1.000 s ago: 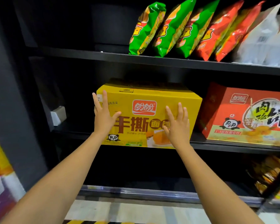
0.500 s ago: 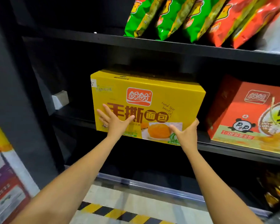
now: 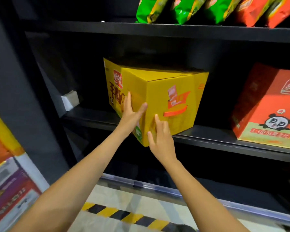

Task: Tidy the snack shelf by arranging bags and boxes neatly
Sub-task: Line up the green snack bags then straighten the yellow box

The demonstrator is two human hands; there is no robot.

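Observation:
A yellow snack box (image 3: 174, 91) stands on the black middle shelf (image 3: 224, 143), turned so that one corner points at me and juts over the shelf edge. My left hand (image 3: 131, 114) presses straight fingers against its printed face, with the thumb reaching across the corner. Just right of that corner, my right hand (image 3: 161, 139) touches the box's plain end face low down with its fingers spread. A red snack box (image 3: 266, 111) with a panda print sits further right on the same shelf.
Green bags (image 3: 182, 9) and red bags (image 3: 258, 10) lean in a row on the upper shelf (image 3: 141, 29). A small white block (image 3: 70, 101) sticks out of the dark left wall. Colourful cartons (image 3: 7, 181) stand at the lower left. Yellow-black tape (image 3: 124, 215) marks the floor.
The yellow box has swung from facing me squarely to corner-first, its right end now toward me. Both hands moved down and together to that near corner. The view has shifted closer.

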